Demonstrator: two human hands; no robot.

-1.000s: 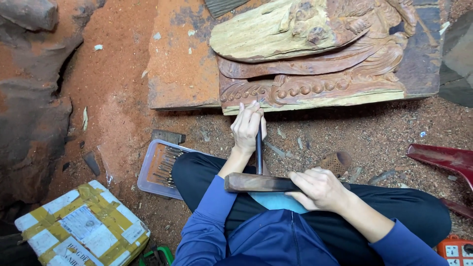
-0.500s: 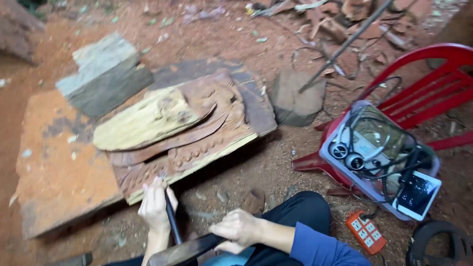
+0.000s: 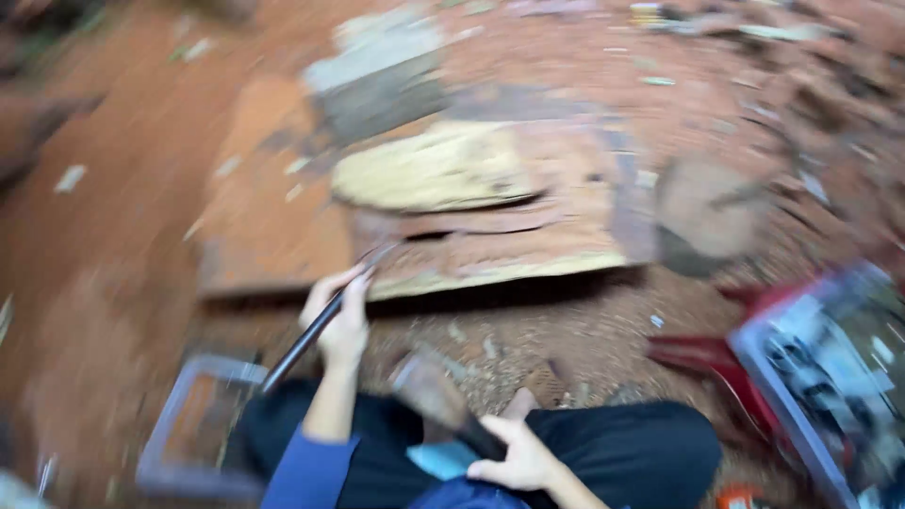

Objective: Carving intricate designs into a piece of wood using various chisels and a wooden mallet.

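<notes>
The reddish-brown carved wooden panel [image 3: 490, 254] lies on the sawdust ground, its relief seemingly partly cut, though blur hides how much remains. The left hand [image 3: 341, 316] clamps a dark metal chisel [image 3: 306, 344] at the panel's near edge; the right hand [image 3: 514, 457] grips a wooden mallet [image 3: 434, 391] above the lap

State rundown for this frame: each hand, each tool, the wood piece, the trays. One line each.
left hand: closed on chisel
chisel: slanted, tip at carving's front edge
right hand: gripping mallet
mallet: raised off the carving, tilted
carved wood panel: lying flat on the ground, blurred
grey tray: on the ground by the knee
tray of gear: full
</notes>
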